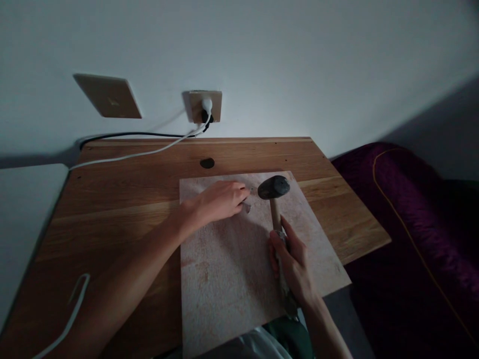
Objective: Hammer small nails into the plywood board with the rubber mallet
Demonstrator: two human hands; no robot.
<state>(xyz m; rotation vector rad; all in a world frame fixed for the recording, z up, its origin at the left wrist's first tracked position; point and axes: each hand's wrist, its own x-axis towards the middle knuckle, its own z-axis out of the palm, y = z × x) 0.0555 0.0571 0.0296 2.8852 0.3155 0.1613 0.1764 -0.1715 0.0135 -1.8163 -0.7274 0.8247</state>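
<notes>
Left hand (223, 200): mid-frame, over the board (213, 279); fingers drawn together in a pinch at a small glinting piece (247, 206).
Right hand (294, 254): right of centre, lower; fingers closed round the handle of a hammer (275, 188).
Hammer head: just right of the pinched piece, apart from it in this view; height above the board unclear.
Board: centre to bottom of frame, lying on the counter (142, 214), overhanging its edge lower right.
Hammer work: hammer gripped, piece brought over the board, that much done; nothing visibly fastened, so striking seems left, a judgement only.
Glinting piece: mostly behind fingers, dim light; perhaps metal or clear plastic, too small to say.
Forearms: both cut off at bottom of frame; right palm hides part of the handle.
</notes>
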